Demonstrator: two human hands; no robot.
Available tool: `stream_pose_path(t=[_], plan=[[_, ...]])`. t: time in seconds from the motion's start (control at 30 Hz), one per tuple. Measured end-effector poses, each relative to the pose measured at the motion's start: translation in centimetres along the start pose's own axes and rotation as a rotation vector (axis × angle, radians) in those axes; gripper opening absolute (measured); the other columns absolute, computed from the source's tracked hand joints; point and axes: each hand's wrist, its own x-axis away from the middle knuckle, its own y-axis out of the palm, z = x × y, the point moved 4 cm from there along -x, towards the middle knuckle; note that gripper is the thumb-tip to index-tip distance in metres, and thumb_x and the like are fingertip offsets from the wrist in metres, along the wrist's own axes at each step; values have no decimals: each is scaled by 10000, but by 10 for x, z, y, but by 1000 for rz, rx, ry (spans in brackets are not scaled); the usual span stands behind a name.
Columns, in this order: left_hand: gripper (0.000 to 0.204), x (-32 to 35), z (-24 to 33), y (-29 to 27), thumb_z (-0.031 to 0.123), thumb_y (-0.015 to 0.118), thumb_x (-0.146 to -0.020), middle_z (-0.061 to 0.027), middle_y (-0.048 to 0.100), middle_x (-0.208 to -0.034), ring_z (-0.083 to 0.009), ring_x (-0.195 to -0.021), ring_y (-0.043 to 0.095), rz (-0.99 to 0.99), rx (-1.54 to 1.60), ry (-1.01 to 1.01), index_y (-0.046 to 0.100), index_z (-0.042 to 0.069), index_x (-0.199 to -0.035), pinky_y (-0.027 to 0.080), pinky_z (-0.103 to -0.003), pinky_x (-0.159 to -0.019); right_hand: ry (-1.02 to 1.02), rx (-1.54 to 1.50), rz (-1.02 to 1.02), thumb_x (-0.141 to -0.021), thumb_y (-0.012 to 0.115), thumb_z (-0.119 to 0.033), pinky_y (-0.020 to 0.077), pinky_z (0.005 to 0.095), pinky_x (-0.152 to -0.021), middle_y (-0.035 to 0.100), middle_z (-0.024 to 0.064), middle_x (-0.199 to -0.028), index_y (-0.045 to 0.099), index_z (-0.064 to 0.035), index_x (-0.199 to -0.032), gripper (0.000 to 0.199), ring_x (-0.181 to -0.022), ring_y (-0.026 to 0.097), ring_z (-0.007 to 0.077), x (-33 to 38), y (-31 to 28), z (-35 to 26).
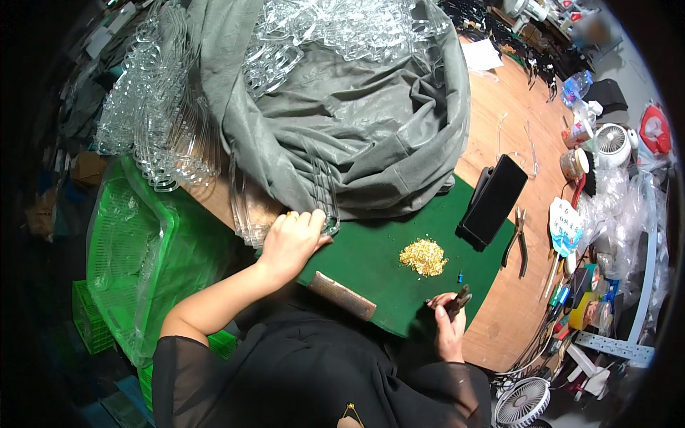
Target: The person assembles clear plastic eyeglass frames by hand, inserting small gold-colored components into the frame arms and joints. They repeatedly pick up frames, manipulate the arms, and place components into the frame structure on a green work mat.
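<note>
My left hand (289, 246) is closed at the front of the grey cloth, its fingers on a clear plastic eyeglass frame (325, 192) whose thin arms stand up against the cloth. More clear frames (246, 214) lean just left of that hand. By the right part of the green mat (364, 257), my right hand (449, 324) is wrapped round a dark hand tool (459, 301); its kind is hard to make out. Beyond that hand lies a heap of tiny gold-coloured metal parts (424, 257), with a small blue piece (460, 277) beside it.
A grey cloth (342, 150) bundles many clear frames (342, 28); rows more (157, 114) stack at left above a green crate (135, 250). Right of the mat are a black phone (494, 200), pliers (517, 246) and a white fan (614, 143). A brown strip (342, 295) edges the mat.
</note>
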Motion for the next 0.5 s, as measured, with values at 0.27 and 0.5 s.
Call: stream_pose_path(t=[0.27,0.5], plan=[[382,-85,-63,-62,326,668,-788,-166,606,-897,-327,-859,593,209,619,-143,555,0,-953,462,-390,-768,130,317,-161,-773,506,70,349,328,-973,520,140,-1196,500,-19,-1034,275,-1145,474,232,23,2,-30],[171,-153,-186,-31,58,527,-777,-178,635,-906,-337,-886,593,236,-428,-419,542,-13,-932,454,-460,-803,-129,188,176,-879,556,-75,432,232,-614,585,50,-771,515,2,-806,115,-640,506,96,0,14,-6]])
